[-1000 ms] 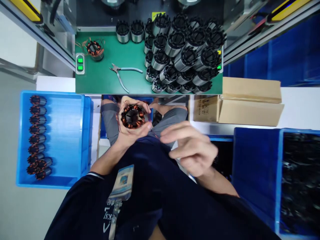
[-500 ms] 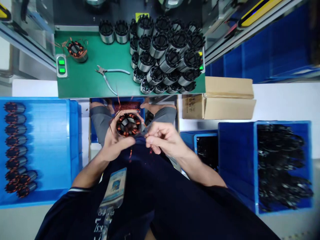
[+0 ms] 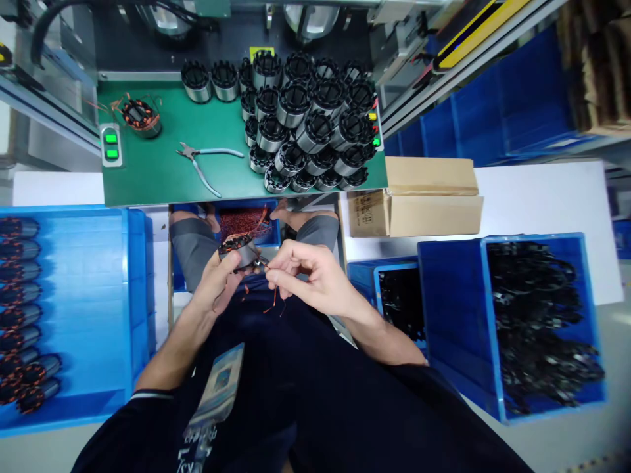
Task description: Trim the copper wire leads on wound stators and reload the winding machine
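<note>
My left hand grips a wound stator with copper coils, held over my lap and tipped on its side. My right hand is closed in a pinch at the stator's right edge, on thin copper wire ends that hang down from it. Behind the hands, a small blue bin under the bench holds copper wire scraps.
A green bench mat carries pliers, another wound stator, a green two-button box and several bare black stators. A blue tray on the left holds a row of wound stators. Blue bins of black parts and a cardboard box stand right.
My right hand came in from the lower right and pinched the wire at the stator. The left hand turned the stator from face-up onto its side. The view shifted right.
</note>
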Tool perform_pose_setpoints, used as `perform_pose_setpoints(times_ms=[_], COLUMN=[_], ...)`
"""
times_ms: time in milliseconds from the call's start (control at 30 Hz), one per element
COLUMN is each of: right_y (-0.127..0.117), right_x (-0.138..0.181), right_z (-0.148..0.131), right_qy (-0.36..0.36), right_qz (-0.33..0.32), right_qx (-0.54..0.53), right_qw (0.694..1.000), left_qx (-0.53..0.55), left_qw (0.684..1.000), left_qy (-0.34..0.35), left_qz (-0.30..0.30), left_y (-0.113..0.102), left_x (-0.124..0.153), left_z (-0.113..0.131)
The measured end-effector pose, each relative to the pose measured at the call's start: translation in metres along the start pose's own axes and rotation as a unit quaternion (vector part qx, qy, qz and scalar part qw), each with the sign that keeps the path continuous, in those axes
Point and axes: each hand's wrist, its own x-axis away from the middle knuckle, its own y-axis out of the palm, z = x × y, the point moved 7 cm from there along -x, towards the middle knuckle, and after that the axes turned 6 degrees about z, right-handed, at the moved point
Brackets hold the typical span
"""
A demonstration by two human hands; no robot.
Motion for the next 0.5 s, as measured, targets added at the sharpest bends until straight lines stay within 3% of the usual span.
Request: perform_pose_setpoints(times_ms=[167, 233, 300, 400, 500], right_y=[0.008, 0.016, 0.017, -0.003, -0.041], right_x=[0.005, 0.011, 0.015, 0.012, -0.003], right_z=[0.013, 0.028, 0.046, 0.059, 0.037], right_qy=[0.019, 0.009, -0.010, -0.033, -0.007], right_qz=[-0.027, -0.052, -0.071, -0.100, -0.091], right_qx=[0.041, 0.078, 0.141, 0.233, 0.257], right_qw=[0.999, 0.996, 0.987, 0.967, 0.962], left_qx=[-0.028, -0.031, -0.084, -0.219, -0.276], left_qw=[0.998, 0.999, 0.989, 0.938, 0.920], left_qy=[-0.054, 0.003, 0.122, 0.268, 0.262], left_qz=[-0.022, -0.021, -0.009, -0.030, -0.095], left_y=[-0.015, -0.009, 0.000, 0.025, 0.045], left_x=[0.000, 0.001, 0.004, 0.015, 0.025], left_z=[-0.012, -0.004, 0.014, 0.041, 0.052])
